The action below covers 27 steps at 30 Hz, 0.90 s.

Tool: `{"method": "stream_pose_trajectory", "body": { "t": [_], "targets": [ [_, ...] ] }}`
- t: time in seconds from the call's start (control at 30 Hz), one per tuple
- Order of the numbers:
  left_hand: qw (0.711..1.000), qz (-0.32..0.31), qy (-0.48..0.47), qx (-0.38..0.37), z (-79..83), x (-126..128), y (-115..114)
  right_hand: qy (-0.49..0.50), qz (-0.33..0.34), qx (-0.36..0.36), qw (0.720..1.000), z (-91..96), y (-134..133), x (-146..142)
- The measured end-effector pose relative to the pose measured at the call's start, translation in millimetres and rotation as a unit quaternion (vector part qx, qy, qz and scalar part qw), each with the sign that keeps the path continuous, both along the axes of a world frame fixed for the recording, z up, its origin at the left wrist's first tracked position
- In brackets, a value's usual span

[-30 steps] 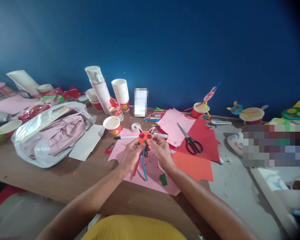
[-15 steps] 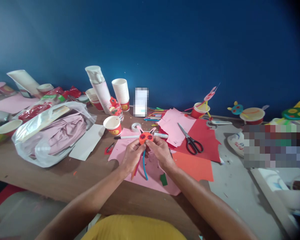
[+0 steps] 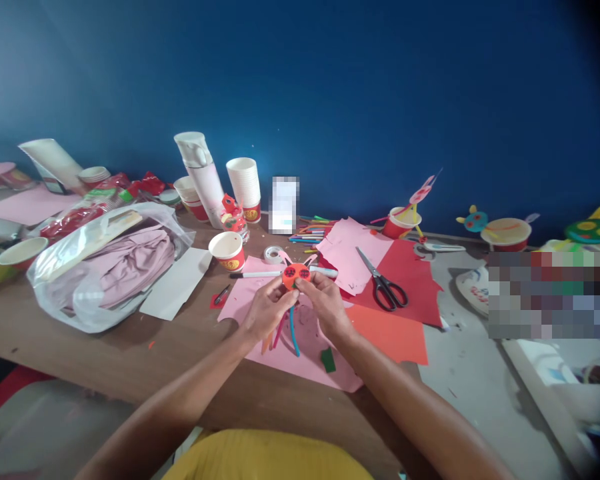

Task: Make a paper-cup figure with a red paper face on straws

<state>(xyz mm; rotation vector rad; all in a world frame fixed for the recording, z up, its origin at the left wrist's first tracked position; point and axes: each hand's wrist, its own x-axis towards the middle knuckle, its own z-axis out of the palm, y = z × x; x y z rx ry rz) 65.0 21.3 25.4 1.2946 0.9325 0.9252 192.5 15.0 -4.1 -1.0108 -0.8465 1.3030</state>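
Observation:
Both my hands pinch a small orange paper animal face with dark round eyes and pink pointed ears. My left hand grips its left side, and my right hand presses on its lower right edge with the thumb. Below my fingers hang a blue pipe cleaner and a magenta one; whether they join the face is hidden. Under my hands lies a sheet of pink paper with a green paper scrap on it. Behind the face lies a white marker.
Black-handled scissors rest on red paper to the right. A paper cup, a tape roll and a tall flask stand beyond my left hand. A plastic bag fills the left side. A blue wall rises behind.
The face has tilted and shifted slightly right and down in my fingers. A bit of green now shows at its lower middle, by my right thumb.

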Motion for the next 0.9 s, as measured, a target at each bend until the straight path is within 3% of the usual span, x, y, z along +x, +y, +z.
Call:
{"method": "stream_pose_trajectory", "body": {
  "t": [0.13,0.3,0.4,0.5,0.63,0.73,0.9],
  "targets": [
    [1.000,-0.011,-0.003,0.004,2.9,-7.7,3.4,-0.009,0.003,0.010,1.000,3.8,0.3,3.4],
    [0.969,0.044,-0.212,-0.120,-11.6,-15.3,19.5,-0.017,0.026,0.016,0.999,11.6,0.2,4.3],
    [0.956,0.054,-0.244,-0.155,-15.2,-21.4,28.6,-0.029,0.029,0.012,0.999,15.2,1.2,5.1],
    [0.970,0.013,-0.213,-0.120,-10.4,-24.6,28.4,-0.045,0.034,0.012,0.998,15.5,1.9,6.2],
    [0.992,-0.052,-0.093,-0.061,-2.5,-22.2,20.2,-0.063,0.042,0.019,0.997,11.7,2.3,6.3],
    [0.998,-0.036,-0.030,-0.043,-2.8,-19.1,17.5,-0.074,0.038,0.020,0.996,8.6,3.1,5.3],
    [1.000,0.013,-0.011,-0.025,-8.2,-16.1,18.7,-0.101,0.031,0.022,0.994,6.5,3.8,3.7]
  ]
}}
